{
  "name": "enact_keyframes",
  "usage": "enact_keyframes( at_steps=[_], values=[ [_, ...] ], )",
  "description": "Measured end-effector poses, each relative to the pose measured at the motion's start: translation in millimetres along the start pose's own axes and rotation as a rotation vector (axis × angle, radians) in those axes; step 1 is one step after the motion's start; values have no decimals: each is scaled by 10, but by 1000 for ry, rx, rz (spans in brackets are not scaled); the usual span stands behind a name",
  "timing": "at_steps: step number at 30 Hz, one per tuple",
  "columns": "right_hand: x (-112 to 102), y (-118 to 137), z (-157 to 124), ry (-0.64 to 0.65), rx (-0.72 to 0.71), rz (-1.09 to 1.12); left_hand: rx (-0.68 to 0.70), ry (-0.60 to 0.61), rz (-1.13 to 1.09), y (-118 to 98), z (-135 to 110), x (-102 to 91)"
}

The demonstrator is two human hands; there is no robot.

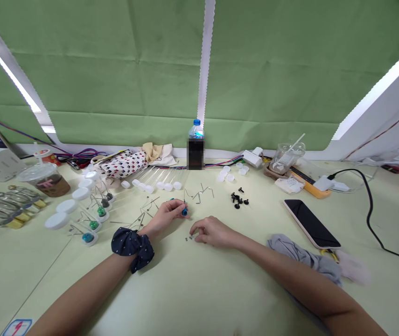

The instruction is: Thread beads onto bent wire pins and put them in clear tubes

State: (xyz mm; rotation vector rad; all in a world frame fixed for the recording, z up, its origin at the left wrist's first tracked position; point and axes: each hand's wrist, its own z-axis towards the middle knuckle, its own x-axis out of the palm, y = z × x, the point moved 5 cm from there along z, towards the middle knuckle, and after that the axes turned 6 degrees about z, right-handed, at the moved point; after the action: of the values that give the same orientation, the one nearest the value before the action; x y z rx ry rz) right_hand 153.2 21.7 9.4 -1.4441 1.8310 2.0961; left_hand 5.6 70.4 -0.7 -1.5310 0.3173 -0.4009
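Observation:
My left hand [171,213], with a dark dotted scrunchie [132,247] on its wrist, is closed round a small shiny blue piece [184,211]. A thin metal wire [184,196] stands up from that piece. To the right and nearer, my right hand [213,232] rests low over the table, thumb and fingertips drawn together. Tiny grey metal bits [186,239] lie at its fingertips; whether one is pinched there is too small to tell. Bent metal wires [199,193] lie beyond my hands, and more bent wires [145,215] lie beside my left wrist.
Black knobbed parts [237,199] and white caps [230,177] are scattered at right centre. Clear tubes with white caps [149,189] lie at the back. Left stand tubes holding blue and green balls [93,225] and a drink cup [50,182]. A phone [311,224] lies right, near grey cloth [300,254].

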Motion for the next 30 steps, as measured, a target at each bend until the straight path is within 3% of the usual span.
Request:
enact_keyframes(
  at_steps=[30],
  values=[
    [-29,113,-29,6,-28,-176,-7,-6,20,15,1,-14]
  ],
)
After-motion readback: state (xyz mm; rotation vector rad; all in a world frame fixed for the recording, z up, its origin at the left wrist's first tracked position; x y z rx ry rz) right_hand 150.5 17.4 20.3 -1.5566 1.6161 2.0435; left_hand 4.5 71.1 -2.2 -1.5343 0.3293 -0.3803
